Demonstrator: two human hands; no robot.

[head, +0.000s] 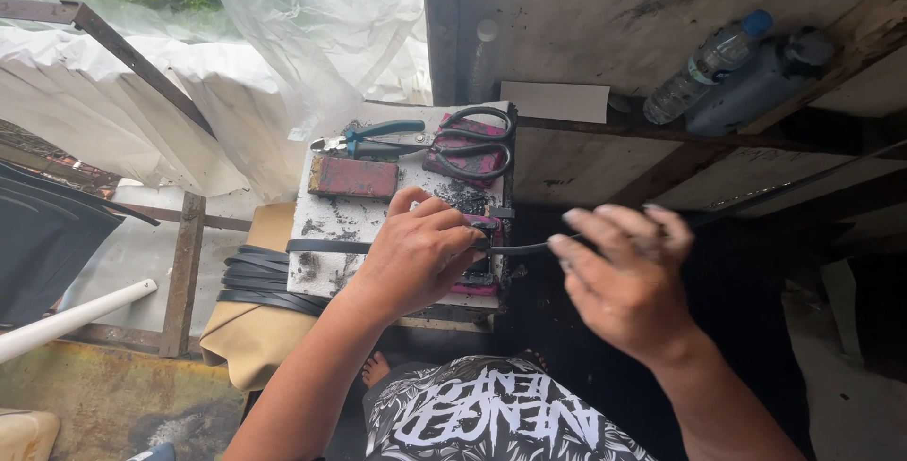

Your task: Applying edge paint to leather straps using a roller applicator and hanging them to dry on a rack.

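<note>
A: left hand (416,255)?
B: pressed down on a black strap (326,247) across the white block (331,215), fingers curled over it
A: right hand (619,277)?
B: pinching the strap's free end off the block's right edge, blurred, grip unclear
A: other stuff?
B: pliers (373,138), scissors (472,140), red block (352,178) behind; strap bundle (260,281) left

Bare forearms, black-and-white leaf-patterned shorts (491,414), bare foot (375,367)
</note>
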